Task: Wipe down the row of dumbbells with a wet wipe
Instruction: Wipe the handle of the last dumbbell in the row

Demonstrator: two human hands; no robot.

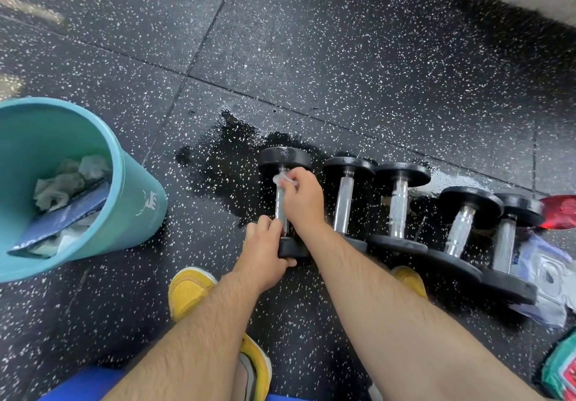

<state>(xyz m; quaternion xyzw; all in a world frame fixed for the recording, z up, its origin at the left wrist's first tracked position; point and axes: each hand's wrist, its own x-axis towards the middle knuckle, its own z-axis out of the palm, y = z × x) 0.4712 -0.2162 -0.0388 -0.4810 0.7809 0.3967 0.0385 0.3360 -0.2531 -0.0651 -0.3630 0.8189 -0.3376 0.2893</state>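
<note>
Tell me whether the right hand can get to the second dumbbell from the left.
Probably yes: the right hand, pinching the wet wipe at the first dumbbell, is right beside the second dumbbell, whose handle lies bare with nothing across it.

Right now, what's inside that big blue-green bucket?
Inside the bucket lie crumpled white wipes and a flat dark blue packet. Whatever sits under them, and the bucket's bottom, is covered.

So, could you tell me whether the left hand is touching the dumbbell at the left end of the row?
Touching. The head view shows the left hand wrapped round the near end of the leftmost dumbbell, thumb under its weight.
</note>
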